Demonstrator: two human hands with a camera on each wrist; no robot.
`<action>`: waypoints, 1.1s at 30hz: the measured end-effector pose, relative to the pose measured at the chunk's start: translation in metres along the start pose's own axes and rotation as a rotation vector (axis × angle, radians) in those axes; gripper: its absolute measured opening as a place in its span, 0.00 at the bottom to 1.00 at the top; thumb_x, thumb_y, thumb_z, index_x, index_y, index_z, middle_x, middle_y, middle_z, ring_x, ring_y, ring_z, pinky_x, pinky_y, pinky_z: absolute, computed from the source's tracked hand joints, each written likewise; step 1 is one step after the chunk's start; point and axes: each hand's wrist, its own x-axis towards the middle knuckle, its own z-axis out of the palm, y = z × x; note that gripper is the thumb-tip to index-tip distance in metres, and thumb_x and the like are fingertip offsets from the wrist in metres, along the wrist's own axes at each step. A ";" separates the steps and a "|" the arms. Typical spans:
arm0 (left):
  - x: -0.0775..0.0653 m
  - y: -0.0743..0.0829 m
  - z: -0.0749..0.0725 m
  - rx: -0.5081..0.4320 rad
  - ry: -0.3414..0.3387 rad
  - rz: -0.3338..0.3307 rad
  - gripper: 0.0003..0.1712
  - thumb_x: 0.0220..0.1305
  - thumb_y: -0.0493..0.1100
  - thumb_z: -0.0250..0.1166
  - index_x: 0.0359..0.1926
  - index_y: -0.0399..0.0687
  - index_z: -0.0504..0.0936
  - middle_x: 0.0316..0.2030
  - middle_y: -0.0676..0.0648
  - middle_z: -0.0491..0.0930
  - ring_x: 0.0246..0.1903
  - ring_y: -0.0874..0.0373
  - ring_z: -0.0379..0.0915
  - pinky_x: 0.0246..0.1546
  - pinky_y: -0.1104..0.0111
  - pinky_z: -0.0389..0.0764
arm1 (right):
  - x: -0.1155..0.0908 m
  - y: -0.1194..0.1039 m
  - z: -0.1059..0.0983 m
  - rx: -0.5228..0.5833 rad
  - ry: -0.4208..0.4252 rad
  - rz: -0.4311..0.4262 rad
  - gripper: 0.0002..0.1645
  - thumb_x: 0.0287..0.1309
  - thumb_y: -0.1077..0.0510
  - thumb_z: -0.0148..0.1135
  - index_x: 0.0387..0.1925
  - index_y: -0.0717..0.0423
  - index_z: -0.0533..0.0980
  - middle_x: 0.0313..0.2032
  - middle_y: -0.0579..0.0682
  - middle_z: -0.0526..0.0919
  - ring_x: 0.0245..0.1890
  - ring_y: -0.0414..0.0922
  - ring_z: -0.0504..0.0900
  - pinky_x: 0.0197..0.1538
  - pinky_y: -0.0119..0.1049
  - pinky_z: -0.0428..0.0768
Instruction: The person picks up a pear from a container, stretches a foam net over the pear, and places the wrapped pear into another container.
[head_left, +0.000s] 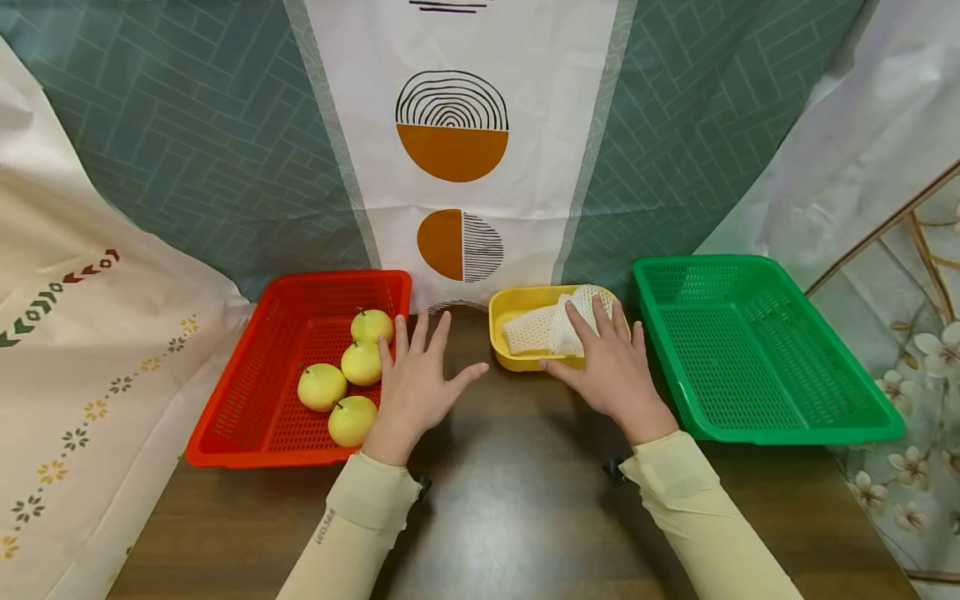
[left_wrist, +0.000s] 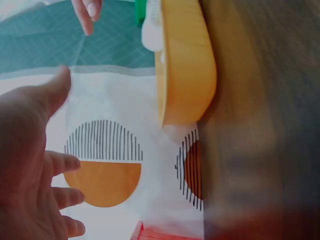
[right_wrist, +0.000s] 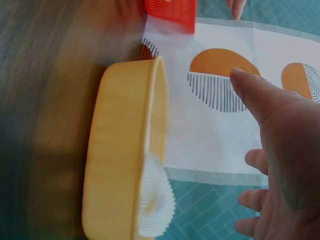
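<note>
Fingers spread, my left hand [head_left: 417, 392] hovers by the right side of the red basket [head_left: 225, 417] and holds nothing. Several yellow-green pears [head_left: 351, 421] with short stems lie in that basket, just left of the hand. My right hand [head_left: 611, 367], also spread and holding nothing, is over the near right part of a small yellow tray [head_left: 517, 362], overlapping it in the head view. White foam net sleeves [head_left: 534, 330] lie in the tray, partly hidden behind the right fingers. In the right wrist view a rounded sleeve [right_wrist: 156, 200] shows above the tray's rim.
A green basket [head_left: 780, 435] with slotted walls stands to the right of the yellow tray. All the containers sit on a dark brown wooden table [head_left: 487, 517]. Patterned cloth [head_left: 465, 192] hangs behind the table, and floral cloth [head_left: 915, 400] borders its right side.
</note>
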 end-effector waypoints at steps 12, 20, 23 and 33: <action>0.001 0.003 -0.018 -0.285 0.116 -0.012 0.33 0.57 0.65 0.60 0.57 0.51 0.76 0.57 0.46 0.75 0.57 0.49 0.71 0.60 0.52 0.68 | 0.001 -0.011 -0.011 0.371 0.104 -0.024 0.41 0.54 0.28 0.52 0.61 0.49 0.70 0.61 0.52 0.73 0.61 0.51 0.71 0.61 0.51 0.70; -0.003 -0.003 -0.015 -0.370 0.044 -0.055 0.23 0.60 0.59 0.61 0.50 0.52 0.80 0.48 0.49 0.81 0.48 0.54 0.77 0.52 0.58 0.77 | 0.000 -0.018 -0.004 0.455 0.116 -0.012 0.29 0.56 0.38 0.59 0.52 0.51 0.78 0.51 0.51 0.81 0.52 0.50 0.78 0.55 0.48 0.76; -0.003 -0.007 -0.020 -0.359 0.076 -0.040 0.23 0.60 0.59 0.61 0.49 0.51 0.81 0.46 0.48 0.82 0.45 0.53 0.78 0.50 0.59 0.78 | 0.001 -0.019 -0.002 0.451 0.130 -0.022 0.26 0.56 0.39 0.60 0.49 0.51 0.79 0.48 0.50 0.82 0.49 0.49 0.79 0.53 0.47 0.77; 0.001 -0.034 -0.079 -0.357 0.181 0.011 0.18 0.61 0.56 0.60 0.45 0.53 0.83 0.33 0.52 0.83 0.27 0.57 0.74 0.28 0.66 0.77 | 0.017 -0.037 -0.010 0.463 0.189 -0.084 0.24 0.55 0.39 0.61 0.46 0.50 0.80 0.44 0.47 0.83 0.46 0.47 0.80 0.51 0.43 0.78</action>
